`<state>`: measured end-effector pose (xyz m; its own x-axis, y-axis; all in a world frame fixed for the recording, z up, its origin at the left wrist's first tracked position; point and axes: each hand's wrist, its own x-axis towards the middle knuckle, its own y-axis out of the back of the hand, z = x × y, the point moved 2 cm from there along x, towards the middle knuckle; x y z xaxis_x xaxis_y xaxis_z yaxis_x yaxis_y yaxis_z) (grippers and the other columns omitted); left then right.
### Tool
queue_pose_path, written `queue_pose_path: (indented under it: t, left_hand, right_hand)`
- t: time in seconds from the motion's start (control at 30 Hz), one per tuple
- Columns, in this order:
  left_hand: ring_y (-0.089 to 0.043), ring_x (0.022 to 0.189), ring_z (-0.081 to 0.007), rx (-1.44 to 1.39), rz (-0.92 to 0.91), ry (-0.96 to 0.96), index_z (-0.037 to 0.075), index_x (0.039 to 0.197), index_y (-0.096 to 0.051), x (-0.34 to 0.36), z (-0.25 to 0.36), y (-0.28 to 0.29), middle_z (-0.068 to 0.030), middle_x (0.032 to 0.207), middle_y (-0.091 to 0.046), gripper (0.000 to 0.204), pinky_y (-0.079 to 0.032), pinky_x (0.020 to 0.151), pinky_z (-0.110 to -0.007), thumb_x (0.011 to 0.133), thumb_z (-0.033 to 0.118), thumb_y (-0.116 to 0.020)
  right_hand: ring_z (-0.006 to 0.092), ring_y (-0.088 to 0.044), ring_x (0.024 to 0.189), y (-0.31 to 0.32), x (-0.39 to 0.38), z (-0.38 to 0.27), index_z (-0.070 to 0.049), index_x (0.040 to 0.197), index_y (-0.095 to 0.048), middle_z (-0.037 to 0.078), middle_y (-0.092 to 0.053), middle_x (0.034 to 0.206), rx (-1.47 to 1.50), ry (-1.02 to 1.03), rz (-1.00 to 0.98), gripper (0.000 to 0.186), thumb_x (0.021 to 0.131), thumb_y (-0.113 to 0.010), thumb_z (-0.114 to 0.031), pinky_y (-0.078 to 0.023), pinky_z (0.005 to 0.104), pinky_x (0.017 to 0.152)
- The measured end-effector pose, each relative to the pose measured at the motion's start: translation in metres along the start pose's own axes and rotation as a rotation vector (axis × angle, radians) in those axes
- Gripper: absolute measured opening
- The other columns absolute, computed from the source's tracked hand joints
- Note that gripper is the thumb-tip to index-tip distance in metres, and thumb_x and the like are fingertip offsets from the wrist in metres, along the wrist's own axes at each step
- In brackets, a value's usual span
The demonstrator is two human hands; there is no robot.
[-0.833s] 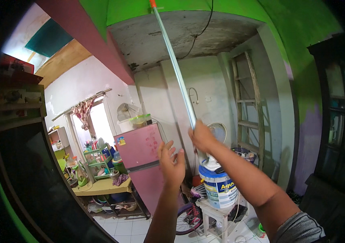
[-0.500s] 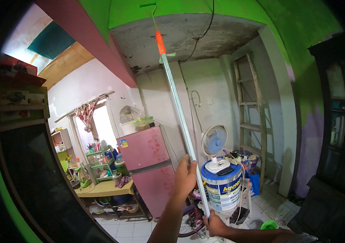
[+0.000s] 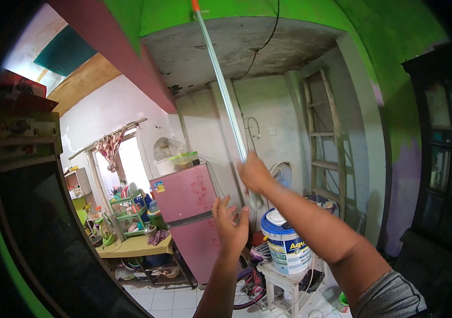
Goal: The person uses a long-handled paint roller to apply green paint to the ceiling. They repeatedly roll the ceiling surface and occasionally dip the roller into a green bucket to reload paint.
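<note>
A long pale-blue pole (image 3: 218, 79) slants up and left toward the green wall above the arch. Its orange roller handle (image 3: 195, 6) is cut off by the upper edge of the picture, so the roller itself is out of view. My right hand (image 3: 256, 175), slightly blurred, is closed around the lower part of the pole. Just below and left of it, my left hand (image 3: 231, 225) is raised with fingers apart, off the pole. The pole's bottom end shows blurred under my right hand.
A blue-lidded paint bucket (image 3: 288, 252) stands on a white stool (image 3: 276, 289) behind my right forearm. Further back are a pink refrigerator (image 3: 181, 193), a fan (image 3: 283, 172) and a wooden ladder (image 3: 328, 143). A dark cabinet (image 3: 446, 175) borders the right; a loose cable (image 3: 275, 32) hangs overhead.
The pole has risen, taking the roller out of view. My right hand has moved up with its lower end, and my left hand has come off the pole and opened.
</note>
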<state>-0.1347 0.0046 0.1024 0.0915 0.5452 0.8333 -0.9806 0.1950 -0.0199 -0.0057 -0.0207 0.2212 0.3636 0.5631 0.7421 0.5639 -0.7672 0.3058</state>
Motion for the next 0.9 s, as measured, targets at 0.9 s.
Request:
queue_pose_path:
  t: [0.9]
  left_hand:
    - [-0.06,0.109,-0.0354,-0.483,-0.469,0.499,-0.004,0.137,-0.041,0.026,-0.006,-0.09,-0.0222,0.124,-0.055,0.061,-0.053,0.089,-0.044,0.101,0.046,-0.047]
  right_hand:
    - [0.0484,-0.065,0.078,0.055,-0.436,0.208,0.007,0.108,-0.044,0.032,-0.064,0.08,-0.219,-0.618,-0.394,0.045,0.093,-0.057,-0.034,-0.052,0.055,0.071]
